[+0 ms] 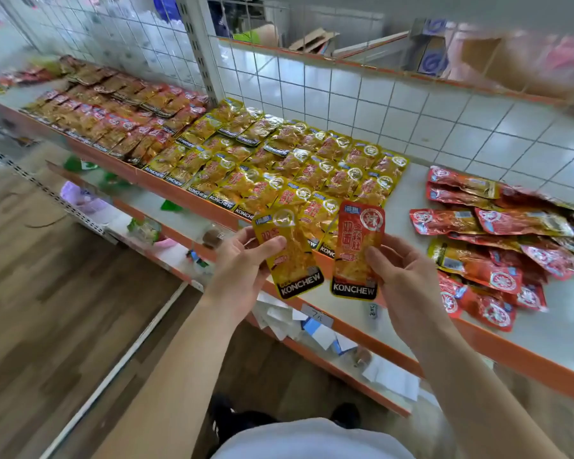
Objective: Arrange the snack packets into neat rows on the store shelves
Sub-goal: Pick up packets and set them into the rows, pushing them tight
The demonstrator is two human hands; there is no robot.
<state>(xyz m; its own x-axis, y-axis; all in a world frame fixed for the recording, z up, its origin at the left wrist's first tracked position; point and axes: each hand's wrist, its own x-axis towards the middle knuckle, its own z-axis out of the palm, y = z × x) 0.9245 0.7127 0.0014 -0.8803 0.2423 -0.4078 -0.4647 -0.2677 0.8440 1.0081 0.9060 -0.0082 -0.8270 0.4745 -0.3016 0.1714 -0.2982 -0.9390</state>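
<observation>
Pinching packets — yellow packet (pixel 287 251) left hand (pixel 242 270), red packet (pixel 357 250) right hand (pixel 401 276)

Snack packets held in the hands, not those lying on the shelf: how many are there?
2. The yellow KONCHEW packet is in the left hand, the red KONCHEW packet in the right hand, both over the front of the shelf. More could be hidden behind them.

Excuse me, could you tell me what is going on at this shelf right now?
A person is sorting snack packets at a store shelf. The left hand holds a yellow packet and the right hand holds a red packet, both above the shelf edge. Neat rows of yellow packets already cover the shelf's middle; a loose pile of red packets sits to their right.
</observation>
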